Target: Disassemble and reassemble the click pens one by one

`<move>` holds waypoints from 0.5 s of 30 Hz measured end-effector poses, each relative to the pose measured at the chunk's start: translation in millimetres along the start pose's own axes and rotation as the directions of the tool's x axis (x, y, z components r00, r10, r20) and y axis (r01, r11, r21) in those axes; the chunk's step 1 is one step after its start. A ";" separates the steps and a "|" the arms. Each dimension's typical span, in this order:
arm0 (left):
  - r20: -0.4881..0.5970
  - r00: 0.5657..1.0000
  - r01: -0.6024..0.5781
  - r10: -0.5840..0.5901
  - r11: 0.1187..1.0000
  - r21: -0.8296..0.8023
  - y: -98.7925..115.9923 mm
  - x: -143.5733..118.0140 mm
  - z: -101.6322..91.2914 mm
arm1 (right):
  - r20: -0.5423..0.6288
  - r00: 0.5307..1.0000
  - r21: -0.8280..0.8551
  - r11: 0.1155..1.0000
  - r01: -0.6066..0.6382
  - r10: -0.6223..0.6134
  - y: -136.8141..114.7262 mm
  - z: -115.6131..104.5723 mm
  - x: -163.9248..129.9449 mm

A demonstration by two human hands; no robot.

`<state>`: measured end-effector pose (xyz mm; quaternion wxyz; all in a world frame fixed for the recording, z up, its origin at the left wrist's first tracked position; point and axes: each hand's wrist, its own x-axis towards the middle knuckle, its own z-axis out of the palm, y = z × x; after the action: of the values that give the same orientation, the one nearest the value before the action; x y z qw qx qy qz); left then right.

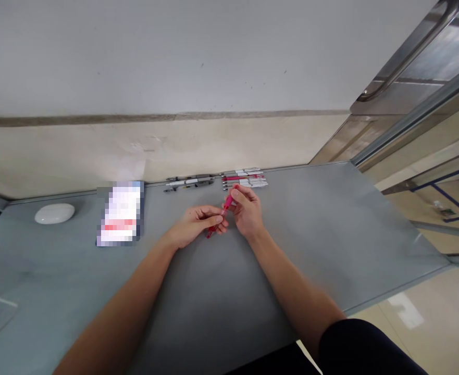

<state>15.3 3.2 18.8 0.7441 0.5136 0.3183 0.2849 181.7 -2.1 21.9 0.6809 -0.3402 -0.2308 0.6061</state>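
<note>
A grey table [331,245] stands against a pale wall [213,52], with a glass door [417,88] at the right. Above the table's middle, the left hand [196,224] and right hand [247,208] both pinch one red pen [223,213], held tilted. Behind lie grey pens [190,182] and a row of white-and-red pens [245,178]. A white oval object [54,213] and a blurred card [120,213] rest to the left.
</note>
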 end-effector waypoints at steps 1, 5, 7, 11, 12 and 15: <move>0.042 0.999 0.014 -0.013 1.000 -0.024 0.5 -0.7 -0.5 | 0.017 1.000 0.004 1.000 -0.019 0.019 -0.2 -0.1 -0.5; 0.091 0.994 0.065 -0.055 0.992 -0.106 1.9 -1.3 -0.1 | 0.045 0.998 -0.003 0.999 -0.041 0.041 -0.7 1.5 -0.7; 0.023 0.999 0.051 -0.049 0.992 -0.111 2.2 0.0 1.4 | 0.011 1.000 0.004 1.000 -0.010 0.010 -0.8 2.2 0.3; -0.100 0.995 0.013 -0.018 0.999 -0.046 1.5 3.2 3.6 | -0.052 0.998 0.009 0.999 0.040 -0.039 -0.5 1.7 2.9; -0.113 0.994 0.007 -0.010 1.000 -0.025 1.1 3.7 3.8 | -0.057 0.997 0.004 0.999 0.044 -0.043 -0.3 1.5 3.3; -0.130 0.991 -0.014 0.018 0.999 0.029 -0.4 4.1 4.0 | -0.058 0.997 -0.007 0.999 0.050 -0.051 0.2 1.2 4.1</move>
<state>21.0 3.8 18.8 0.7123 0.5068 0.3657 0.3193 181.3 2.2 22.2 0.7013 -0.3537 -0.2212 0.5780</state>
